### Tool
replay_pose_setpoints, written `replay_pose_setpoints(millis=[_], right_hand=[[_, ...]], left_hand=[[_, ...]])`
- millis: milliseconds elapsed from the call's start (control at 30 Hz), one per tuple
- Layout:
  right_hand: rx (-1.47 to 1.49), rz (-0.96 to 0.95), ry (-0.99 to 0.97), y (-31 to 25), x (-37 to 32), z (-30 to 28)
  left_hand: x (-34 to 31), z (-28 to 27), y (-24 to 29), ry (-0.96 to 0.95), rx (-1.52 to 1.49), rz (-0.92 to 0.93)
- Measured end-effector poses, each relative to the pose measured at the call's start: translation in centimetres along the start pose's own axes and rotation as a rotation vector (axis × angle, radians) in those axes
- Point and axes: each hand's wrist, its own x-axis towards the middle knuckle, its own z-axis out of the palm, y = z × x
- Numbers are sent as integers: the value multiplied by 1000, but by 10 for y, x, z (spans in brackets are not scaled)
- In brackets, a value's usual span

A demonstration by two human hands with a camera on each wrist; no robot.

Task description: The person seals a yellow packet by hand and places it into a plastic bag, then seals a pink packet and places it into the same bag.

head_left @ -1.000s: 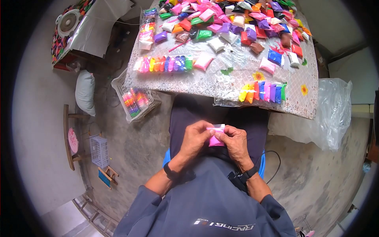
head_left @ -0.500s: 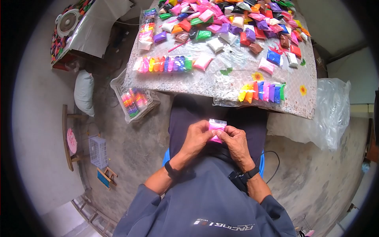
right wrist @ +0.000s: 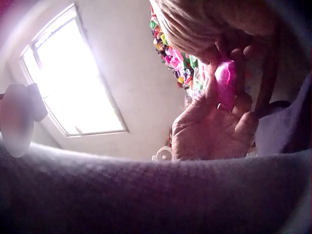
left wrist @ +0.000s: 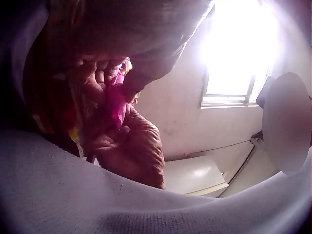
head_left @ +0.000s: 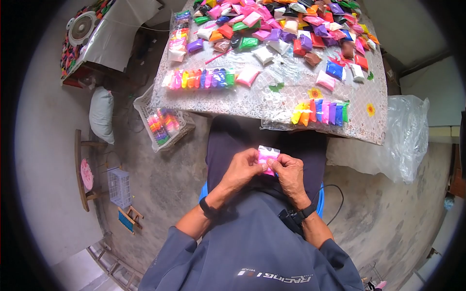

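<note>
- Pink packet is hanging over the lap, between both hands, with the table lying at 12 o'clock.
- Left hand, at 8 o'clock, and right hand, at 4 o'clock, are pinching it with thumbs and curled fingers.
- Its pale top is now standing higher above the thumbs than 1 second ago, leaving that end more exposed.
- Bagged coloured packets are lying between 1 and 2 o'clock.
</note>
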Motion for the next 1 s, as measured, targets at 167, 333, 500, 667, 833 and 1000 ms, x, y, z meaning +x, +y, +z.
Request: replay_pose_setpoints(millis=[167, 333, 500, 667, 833, 1000], right_hand=[[135, 63, -86, 3, 1, 2], [114, 42, -89, 4, 2, 0], [180, 27, -75, 3, -1, 5], [116, 12, -63, 9, 2, 2], [98, -11, -110, 9, 4, -4], [100, 7, -129, 4, 0, 0]], left_hand=[[1, -3, 2, 34, 61, -20], [3, 2, 1, 53, 118, -7], [3, 1, -2, 23, 36, 9], [4, -1, 8, 1, 90, -22], [4, -1, 13, -39, 74, 84], [-1, 8, 20, 27, -24, 29]])
